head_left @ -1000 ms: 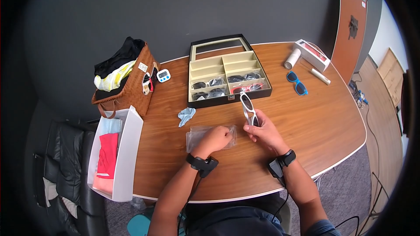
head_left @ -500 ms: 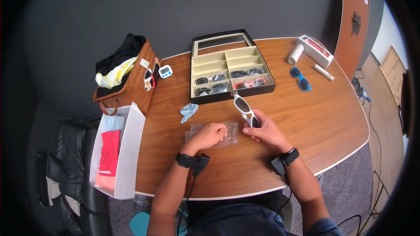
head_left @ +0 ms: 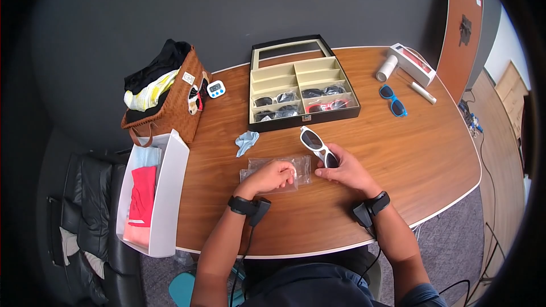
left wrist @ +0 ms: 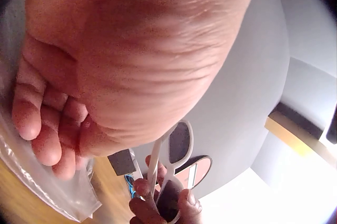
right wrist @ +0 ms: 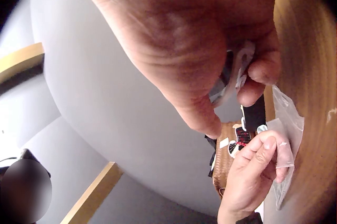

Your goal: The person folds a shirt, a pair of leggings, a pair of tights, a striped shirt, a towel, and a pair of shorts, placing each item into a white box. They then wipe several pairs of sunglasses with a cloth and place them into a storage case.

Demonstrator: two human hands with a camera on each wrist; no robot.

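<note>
My right hand (head_left: pixel 350 170) holds a pair of white-framed sunglasses (head_left: pixel 311 140) with dark lenses, raised above the table. Its thumb and fingers pinch one end of the frame, as the left wrist view also shows. Over some clear plastic bags (head_left: pixel 303 169) lying on the tabletop is my left hand (head_left: pixel 267 177), its fingers loosely curled. In the left wrist view nothing shows in the palm, and a clear bag (left wrist: pixel 63 192) lies just past the fingertips. Beyond the hands stands an open display case (head_left: pixel 304 82) with several bagged sunglasses in its front compartments.
A light blue cloth (head_left: pixel 247 143) lies left of the case. Blue sunglasses (head_left: pixel 393 101), a white tube (head_left: pixel 387 68), a white stick (head_left: pixel 424 93) and a white box (head_left: pixel 415 62) sit at right. At left are a wicker basket (head_left: pixel 173 102), a timer (head_left: pixel 216 89) and a white bin (head_left: pixel 168 193).
The white sunglasses have tilted, their far end swinging left and away from the case. My left hand has drawn slightly left, its fingers loosening from a tighter curl. The view has shifted slightly.
</note>
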